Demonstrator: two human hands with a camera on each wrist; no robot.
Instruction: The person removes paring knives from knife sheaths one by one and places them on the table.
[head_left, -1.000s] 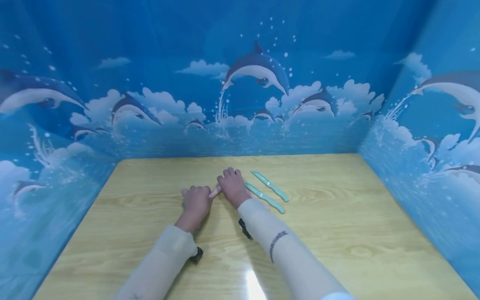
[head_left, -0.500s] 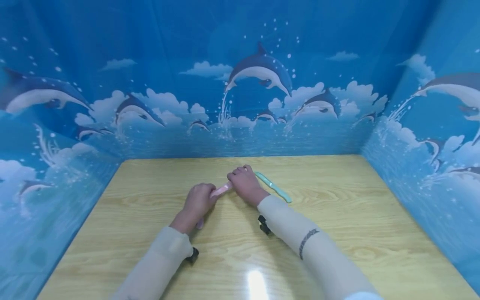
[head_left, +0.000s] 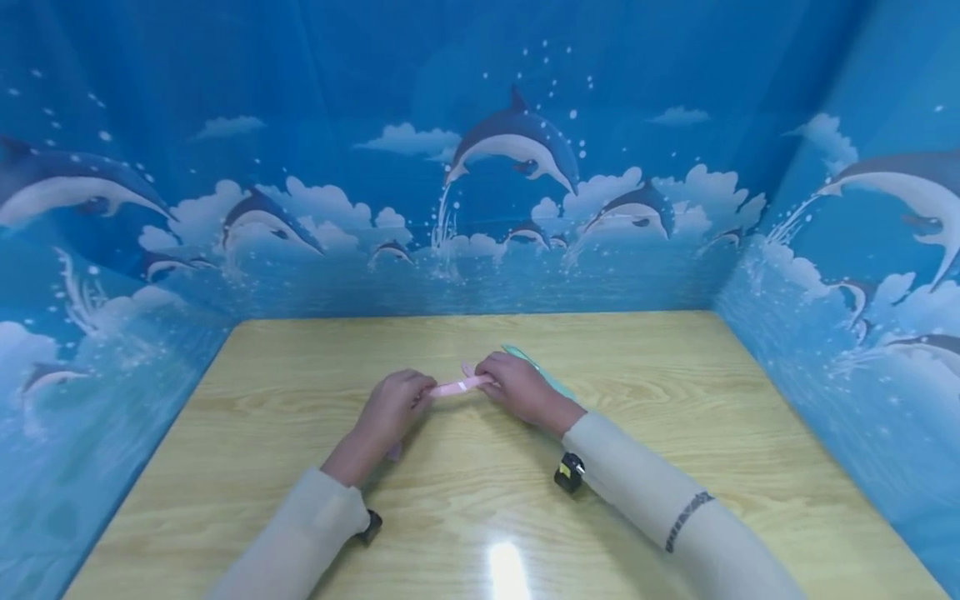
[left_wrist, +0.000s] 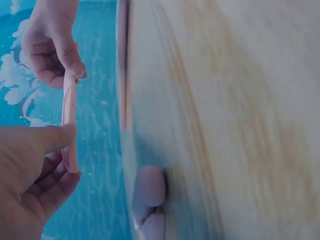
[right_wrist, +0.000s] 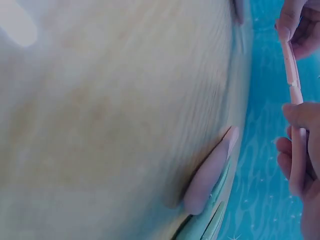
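Head view: table [head_left: 712, 450]. Toward its eleven o'clock I see left hand [head_left: 392, 408], right hand [head_left: 517, 387], both curled, pinching nine- and three-o'clock ends of a pink razor [head_left: 456, 388]. Uneven pull could, I judge, slip it loose.

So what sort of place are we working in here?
Probably a staged recording booth: a wood-grain table enclosed on three visible sides by a dolphin-print backdrop, with a black wrist device at the right cuff.

no text, label, brand, number or sign can be read.
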